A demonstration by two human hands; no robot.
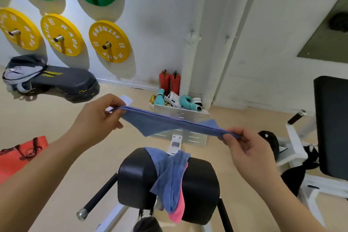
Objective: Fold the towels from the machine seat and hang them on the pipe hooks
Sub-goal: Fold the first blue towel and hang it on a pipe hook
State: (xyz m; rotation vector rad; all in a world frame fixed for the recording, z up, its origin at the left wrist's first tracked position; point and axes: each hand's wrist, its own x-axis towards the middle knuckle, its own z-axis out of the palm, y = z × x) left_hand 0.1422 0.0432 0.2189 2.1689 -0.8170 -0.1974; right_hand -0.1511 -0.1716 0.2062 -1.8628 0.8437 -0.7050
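While L hand [99, 114] & R hand [243, 144] pinch blue towel [169, 122] taut, other towels [172, 177] drape seat [135, 175].

A blue towel [169, 123] is stretched taut between the left hand [99, 117] and right hand [244, 149]; below them, blue and pink towels [173, 181] drape over the black machine seat [197, 190].

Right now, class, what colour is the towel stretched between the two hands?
The towel is blue, clearest in the head view.

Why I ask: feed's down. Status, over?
Left hand, right hand pinch blue towel taut by its ends. More towels draped on seat. Pipe hooks bare.
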